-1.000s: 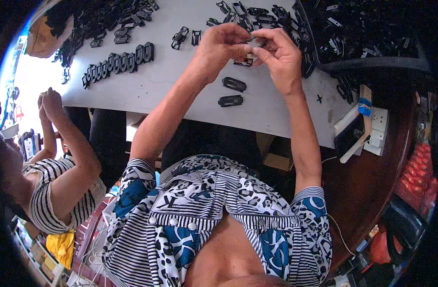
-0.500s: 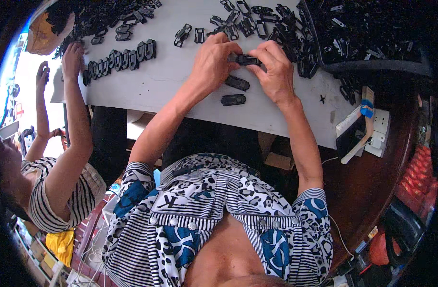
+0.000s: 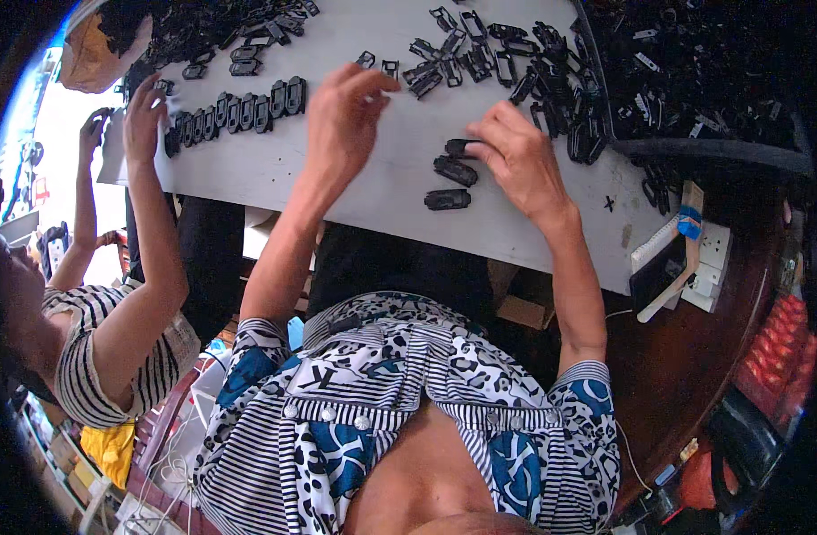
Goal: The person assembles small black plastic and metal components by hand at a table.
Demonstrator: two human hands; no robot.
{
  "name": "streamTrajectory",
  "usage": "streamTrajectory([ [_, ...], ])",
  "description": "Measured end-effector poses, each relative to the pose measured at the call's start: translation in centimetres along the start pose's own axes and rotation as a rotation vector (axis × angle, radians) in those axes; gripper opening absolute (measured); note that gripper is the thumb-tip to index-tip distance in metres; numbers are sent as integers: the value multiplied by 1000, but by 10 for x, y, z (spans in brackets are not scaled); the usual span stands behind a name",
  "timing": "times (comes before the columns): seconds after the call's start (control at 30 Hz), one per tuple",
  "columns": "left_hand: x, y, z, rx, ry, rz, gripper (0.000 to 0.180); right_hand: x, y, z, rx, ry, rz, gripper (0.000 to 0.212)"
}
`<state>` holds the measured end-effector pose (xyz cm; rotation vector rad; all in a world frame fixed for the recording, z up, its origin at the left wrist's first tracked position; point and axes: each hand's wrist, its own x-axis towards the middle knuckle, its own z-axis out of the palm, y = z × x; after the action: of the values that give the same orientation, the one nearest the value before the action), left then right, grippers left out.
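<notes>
Near the front of the pale table (image 3: 392,174) lie two dull-black oblong housings (image 3: 448,200); toward its middle the right hand (image 3: 523,162) clamps a dark, partly hidden housing (image 3: 459,148), while the left hand (image 3: 340,125) hangs, fingers parted.

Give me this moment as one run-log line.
left hand: no part visible, over white table | right hand: fingers at end of black part, grip unclear | beside it: two more black parts

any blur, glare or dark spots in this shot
Head view: left hand looks slightly motion-blurred; head view: white glare swamps the far left, beside a co-worker's hand; head view: much of the black tray is lost in darkness; head view: corners go black.
</notes>
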<state>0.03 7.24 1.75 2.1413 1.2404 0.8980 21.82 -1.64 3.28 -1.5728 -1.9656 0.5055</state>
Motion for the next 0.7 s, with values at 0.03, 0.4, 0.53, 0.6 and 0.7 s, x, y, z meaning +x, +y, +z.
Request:
streamTrajectory([
  [0.03,4,-5,-5,73,49,16,26,6,4,-1,-48,23,-16,21],
  [0.4,18,-5,22,568,16,86,21,72,30,-7,-627,177,30,6],
  [0.53,18,-11,17,574,19,106,19,72,38,0,-668,152,58,13],
  [0.6,16,-14,12,424,56,127,19,70,38,-3,-612,170,74,21],
  [0.7,14,-9,10,314,84,146,19,67,33,-2,-433,371,24,30],
])
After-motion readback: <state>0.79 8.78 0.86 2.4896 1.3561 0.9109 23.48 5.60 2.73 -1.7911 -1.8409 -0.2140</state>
